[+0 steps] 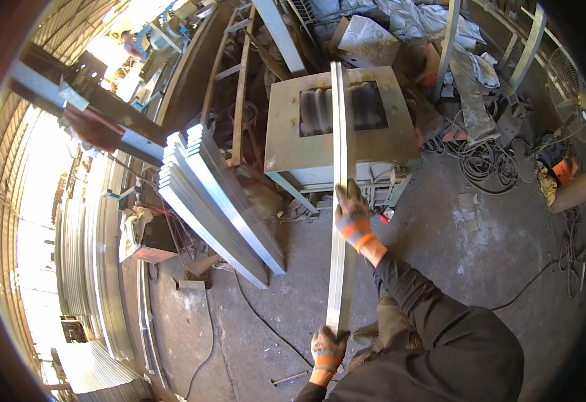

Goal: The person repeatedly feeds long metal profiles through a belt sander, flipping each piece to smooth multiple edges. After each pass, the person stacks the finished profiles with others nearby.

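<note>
A long, narrow silver metal profile (336,268) runs away from me, its far end lying over a machine. My left hand (327,350), in a grey and orange work glove, is closed round its near end. Farther along, my right hand (353,218) wears a matching glove and grips the profile from its right side. The machine (283,127) has a greenish-grey metal top with a rectangular opening. Dark ribbed rollers (313,112) show in that opening, partly hidden beneath the profile.
Left of the machine, a bundle of similar silver profiles (219,211) leans at a slant. Cables (484,164) lie coiled on the floor at right. A thin cable (259,318) crosses the concrete near my left hand. A metal post (281,37) stands behind the machine.
</note>
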Tool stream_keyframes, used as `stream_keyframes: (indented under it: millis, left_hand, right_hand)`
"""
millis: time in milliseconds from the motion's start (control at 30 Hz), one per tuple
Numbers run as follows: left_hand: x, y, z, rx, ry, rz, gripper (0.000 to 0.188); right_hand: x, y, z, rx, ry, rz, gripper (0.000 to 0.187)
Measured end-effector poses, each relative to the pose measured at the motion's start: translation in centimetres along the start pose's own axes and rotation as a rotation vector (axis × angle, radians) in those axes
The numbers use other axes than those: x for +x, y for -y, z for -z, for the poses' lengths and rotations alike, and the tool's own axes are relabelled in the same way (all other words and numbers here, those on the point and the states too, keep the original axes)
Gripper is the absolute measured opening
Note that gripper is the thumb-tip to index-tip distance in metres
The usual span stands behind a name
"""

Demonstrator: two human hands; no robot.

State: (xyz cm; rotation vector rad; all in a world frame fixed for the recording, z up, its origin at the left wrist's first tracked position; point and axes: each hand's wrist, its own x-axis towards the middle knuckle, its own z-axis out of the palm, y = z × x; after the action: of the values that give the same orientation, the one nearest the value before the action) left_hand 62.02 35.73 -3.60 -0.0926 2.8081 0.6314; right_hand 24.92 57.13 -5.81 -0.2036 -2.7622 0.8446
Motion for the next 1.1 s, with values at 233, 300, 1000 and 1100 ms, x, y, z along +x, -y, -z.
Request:
stream_keyframes:
  millis: [233, 300, 1000, 1100]
  left_hand:
    - [30.4, -15.6, 1.1, -0.054, -0.201, -0.09, 0.06]
    - [37.8, -18.3, 1.7, -0.077, -0.169, -0.088, 0.06]
    - [-0.8, -1.8, -3.5, -0.055, -0.074, 0.006, 0.056]
    - [-9.4, 2.2, -3.8, -0.052, -0.024, 0.056, 0.056]
  right_hand:
    - [32.9, -3.2, -4.6, -0.334, -0.128, -0.012, 0.069]
    - [40.2, -5.3, -5.2, -0.398, -0.162, -0.009, 0.068]
    - [-0.9, 1.5, -1.3, -0.151, 0.059, 0.007, 0.083]
    - [-10.8, 3.5, 0.1, -0.102, -0.001, 0.064, 0.085]
